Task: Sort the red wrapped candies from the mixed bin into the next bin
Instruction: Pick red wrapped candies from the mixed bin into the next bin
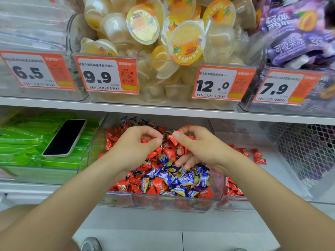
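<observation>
Pinching 1 red candy (171, 139) with my right hand (197, 147) over the mixed bin (163, 202) so it lifts clear of the blues, left hand (137, 147) curled at 9 o'clock (can't tell if it's holding any), next bin (235, 203) at 3 o'clock.

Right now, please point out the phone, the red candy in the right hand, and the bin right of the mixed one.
phone (64, 138): head view, middle of its dark screen.
red candy (171, 139): head view, middle of its wrapper.
right bin (235, 204): head view, its clear front wall.
</observation>
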`<state>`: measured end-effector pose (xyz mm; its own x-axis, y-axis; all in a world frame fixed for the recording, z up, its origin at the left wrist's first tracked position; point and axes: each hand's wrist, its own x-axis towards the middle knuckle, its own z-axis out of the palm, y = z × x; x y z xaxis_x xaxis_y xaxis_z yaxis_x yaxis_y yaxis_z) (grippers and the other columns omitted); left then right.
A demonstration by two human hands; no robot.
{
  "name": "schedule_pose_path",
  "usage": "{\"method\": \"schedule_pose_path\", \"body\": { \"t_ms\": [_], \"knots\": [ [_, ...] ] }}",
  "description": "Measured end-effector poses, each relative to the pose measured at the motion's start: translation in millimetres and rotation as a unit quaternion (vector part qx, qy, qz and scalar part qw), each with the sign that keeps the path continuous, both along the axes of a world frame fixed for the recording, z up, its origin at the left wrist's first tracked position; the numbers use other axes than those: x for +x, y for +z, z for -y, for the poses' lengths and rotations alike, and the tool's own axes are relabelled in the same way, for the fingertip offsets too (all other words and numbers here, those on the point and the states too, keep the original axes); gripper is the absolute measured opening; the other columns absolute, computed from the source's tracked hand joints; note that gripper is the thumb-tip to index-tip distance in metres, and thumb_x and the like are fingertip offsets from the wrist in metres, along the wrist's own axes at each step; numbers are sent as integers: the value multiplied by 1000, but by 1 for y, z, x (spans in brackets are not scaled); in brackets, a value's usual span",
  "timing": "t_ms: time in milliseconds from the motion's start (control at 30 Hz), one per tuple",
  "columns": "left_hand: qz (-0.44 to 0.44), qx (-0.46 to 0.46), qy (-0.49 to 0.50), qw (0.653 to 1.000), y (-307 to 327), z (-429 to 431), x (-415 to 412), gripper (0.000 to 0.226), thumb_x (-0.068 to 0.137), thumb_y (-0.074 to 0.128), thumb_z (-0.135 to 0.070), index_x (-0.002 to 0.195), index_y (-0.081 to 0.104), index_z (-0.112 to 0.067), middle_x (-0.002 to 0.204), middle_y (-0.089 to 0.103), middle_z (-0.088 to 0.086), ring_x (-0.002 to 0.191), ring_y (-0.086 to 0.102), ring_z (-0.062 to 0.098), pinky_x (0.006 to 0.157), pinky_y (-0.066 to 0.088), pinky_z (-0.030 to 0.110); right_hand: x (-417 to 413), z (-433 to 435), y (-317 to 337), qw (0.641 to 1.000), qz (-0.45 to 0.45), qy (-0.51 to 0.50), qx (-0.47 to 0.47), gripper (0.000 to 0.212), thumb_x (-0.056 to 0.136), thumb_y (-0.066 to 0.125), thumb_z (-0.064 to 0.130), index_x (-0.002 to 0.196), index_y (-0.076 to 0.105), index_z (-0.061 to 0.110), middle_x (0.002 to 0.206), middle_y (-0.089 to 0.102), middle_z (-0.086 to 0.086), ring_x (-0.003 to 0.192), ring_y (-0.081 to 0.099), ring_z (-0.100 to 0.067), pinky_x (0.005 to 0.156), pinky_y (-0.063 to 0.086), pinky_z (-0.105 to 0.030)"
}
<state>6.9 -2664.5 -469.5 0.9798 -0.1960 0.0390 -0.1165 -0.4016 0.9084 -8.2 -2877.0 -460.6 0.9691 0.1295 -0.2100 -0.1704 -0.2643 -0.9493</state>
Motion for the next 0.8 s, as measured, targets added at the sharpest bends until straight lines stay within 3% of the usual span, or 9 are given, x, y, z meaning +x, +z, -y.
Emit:
{"method": "schedule_pose_path", "body": {
  "t_ms": [67, 167, 267, 367, 467, 533, 633, 700, 800],
  "knots": [
    [-14, -18, 1, 1000, -1, 8, -4, 9, 99, 72, -25, 97, 78, -32, 97, 72, -10, 95, 67, 9, 84, 51, 27, -6, 5, 2, 1000, 3, -12, 6, 28, 105, 65, 35, 123, 51, 18, 85, 70, -18, 73, 78, -43, 52, 63, -38],
    [0, -19, 13, 1000, 1, 22, -12, 13, 100, 70, -21, 99, 77, -32, 100, 72, -8, 93, 66, 8, 80, 47, 22, -18, 12, 7, 998, 51, -35, 12, 22, 103, 70, 24, 118, 56, 16, 95, 69, -19, 69, 77, -38, 49, 61, -36],
    [22, -32, 17, 999, 6, 36, -21, 15, 100, 70, -21, 99, 76, -35, 102, 71, -12, 81, 61, -3, 74, 44, 21, -33, 23, 16, 996, 74, -45, -9, 8, 101, 70, 16, 109, 69, 16, 79, 68, -11, 55, 62, -26, 43, 47, -28],
    [49, -11, -10, 999, 10, 56, -31, 16, 98, 70, -24, 98, 74, -39, 89, 72, 2, 60, 54, 9, 63, 50, 38, -48, 44, 23, 994, 11, -106, -35, 9, 96, 65, 22, 101, 72, 19, 69, 68, -5, 48, 43, -17, 42, 30, -21],
    [101, 5, -71, 992, 17, 87, -47, 24, 98, 67, -15, 93, 71, -38, 82, 64, -3, 52, 46, 4, 51, 41, 21, -53, 73, 27, 977, 22, -173, -126, 14, 91, 65, 27, 88, 71, 15, 65, 69, -2, 48, 48, -18, 44, 38, -24],
    [166, 25, -104, 980, 24, 109, -57, 29, 96, 64, -8, 94, 69, -36, 94, 61, -11, 69, 55, 2, 64, 40, 12, -49, 95, 24, 949, 70, -218, -216, 9, 87, 69, 27, 89, 72, 19, 71, 70, 5, 65, 62, -20, 61, 50, -31],
    [242, 79, -156, 955, 23, 140, -58, 32, 93, 58, 0, 103, 67, -29, 109, 56, -14, 103, 55, -1, 82, 35, 5, -43, 126, 14, 912, 61, -199, -354, 13, 89, 70, 21, 101, 71, 24, 82, 64, 11, 88, 63, -21, 78, 45, -28],
    [246, 100, -178, 948, 17, 160, -51, 35, 96, 56, -2, 118, 62, -28, 118, 51, -10, 109, 52, -1, 92, 35, 6, -40, 144, 6, 935, -4, -189, -301, 17, 91, 72, 17, 107, 71, 20, 76, 63, 4, 72, 59, -21, 70, 46, -32],
    [219, 164, -212, 938, 11, 182, -33, 57, 100, 64, -23, 149, 39, -33, 135, 43, -6, 115, 53, 12, 103, 41, 26, -40, 161, 0, 967, -71, -197, -147, 26, 94, 75, 11, 118, 66, 14, 85, 67, -10, 64, 54, -25, 66, 44, -40]
  ]
}}
